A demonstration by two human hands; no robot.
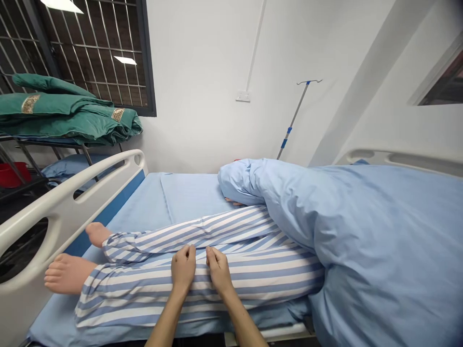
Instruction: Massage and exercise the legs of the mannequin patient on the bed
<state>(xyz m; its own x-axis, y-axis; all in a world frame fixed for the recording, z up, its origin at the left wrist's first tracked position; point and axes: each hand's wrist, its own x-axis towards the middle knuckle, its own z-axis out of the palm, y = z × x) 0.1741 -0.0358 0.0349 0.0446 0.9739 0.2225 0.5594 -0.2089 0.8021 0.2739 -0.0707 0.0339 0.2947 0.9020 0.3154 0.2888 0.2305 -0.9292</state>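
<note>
Both of my hands are closed in loose fists, side by side with a small gap, over the legs of blue-and-white striped trousers (275, 270). My left hand (183, 268) has its thumb side up; no object shows in it. My right hand (218, 271) is curled the same way, also with nothing visible inside. Whether the knuckles touch the cloth I cannot tell. The trousers are on a figure lying on the bed, with a near bare foot (68, 273) and a far bare foot (97, 234) at the left. A light blue quilt (376, 231) hides its upper body.
A white bed footboard (68, 197) rises at the left, beyond the feet. Light blue sheeting (188, 193) covers the mattress. Folded green bedding (72, 113) lies on a rack beneath the barred window (97, 53). An IV pole (294, 118) stands behind the bed.
</note>
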